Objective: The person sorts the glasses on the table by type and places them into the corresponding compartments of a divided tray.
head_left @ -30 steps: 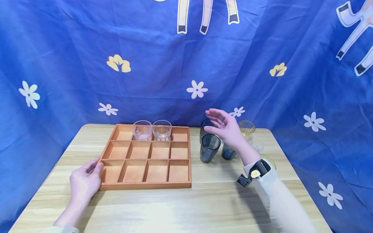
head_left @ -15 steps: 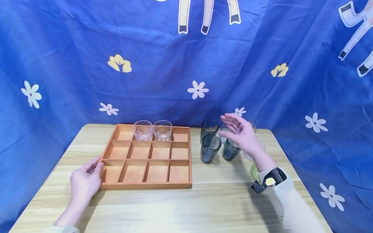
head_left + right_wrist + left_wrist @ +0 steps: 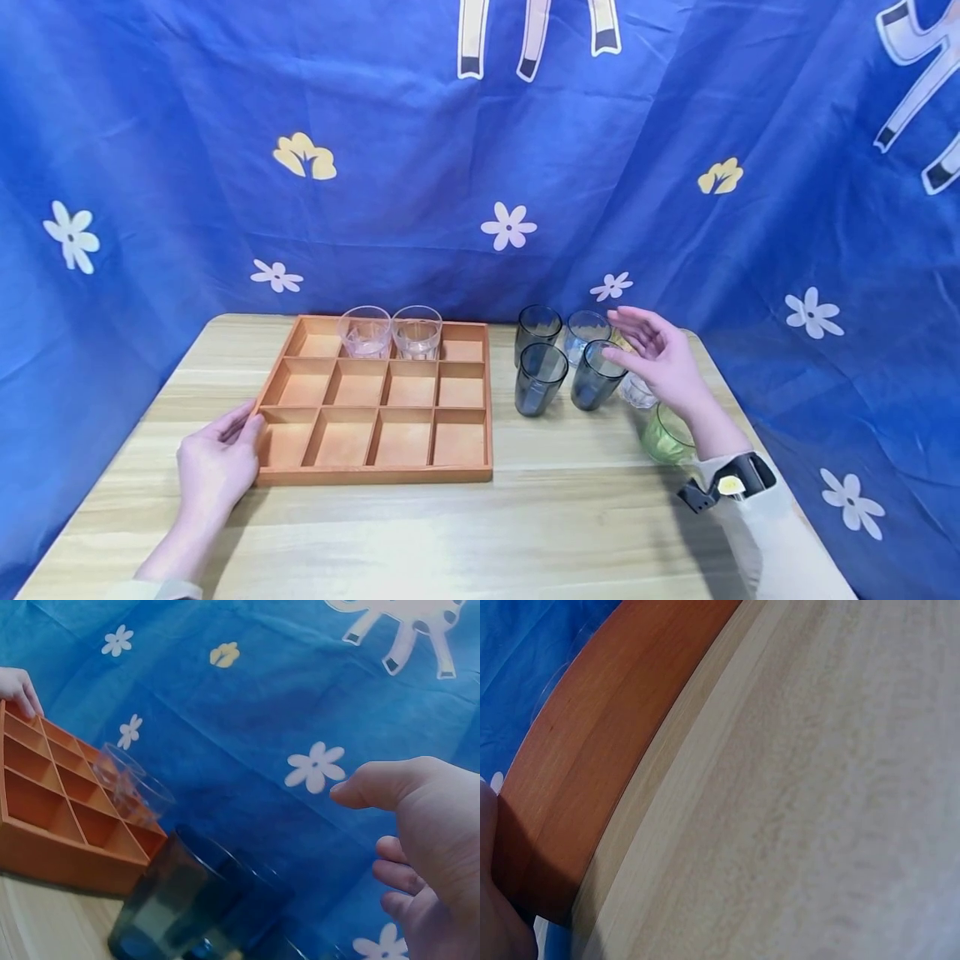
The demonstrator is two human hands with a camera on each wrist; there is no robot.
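One glass (image 3: 620, 337), perhaps yellow, behind right fingers (image 3: 637, 317)

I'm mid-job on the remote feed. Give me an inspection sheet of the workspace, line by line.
Surface: table, pale wood grain.
Job's things: tray with three rows of four compartments; two clear glasses upright in the back row's middle compartments. Right of the tray stand three dark glasses, a bluish glass, a yellow glass and a clear glass, both partly hidden, and a green glass.
Clutter: nothing seen.
Grippers: left hand grips the tray's left side; right hand is by the glasses, holding nothing; whether it touches one, cannot tell.
Cables: nothing seen.
Surroundings: blue cloth with flower and animal prints; black device on the right wrist.
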